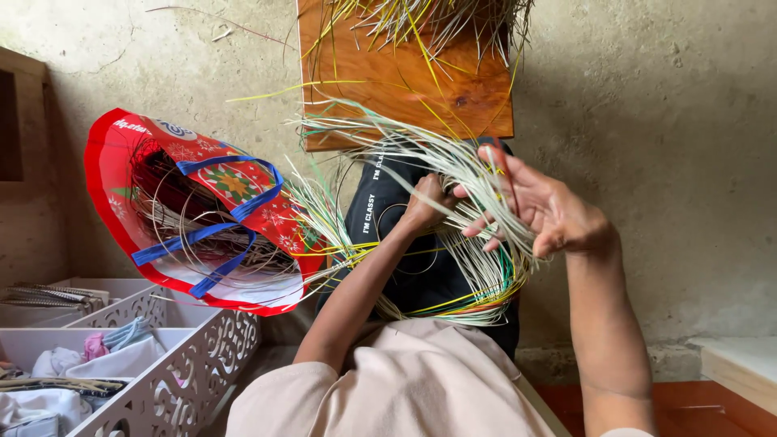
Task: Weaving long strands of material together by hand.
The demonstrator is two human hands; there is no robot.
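The left hand (427, 202) is clenched around a looped bundle of pale and coloured fibre strands (477, 243) while the right hand (550, 214), fingers spread, presses against its outer side; keeping strands parallel and evenly tensioned would likely prevent tangling.

A red woven-plastic tote bag with blue straps and a floral print (202, 214) lies tipped on its side at left, mouth open, pale coiled strands visible inside. Below it stands a white openwork storage tray with compartments (190, 364) holding folded cloths in white, pink and blue (113, 344). A varnished wooden board (388, 85) stands against the rough plastered wall (664, 146) at top centre.
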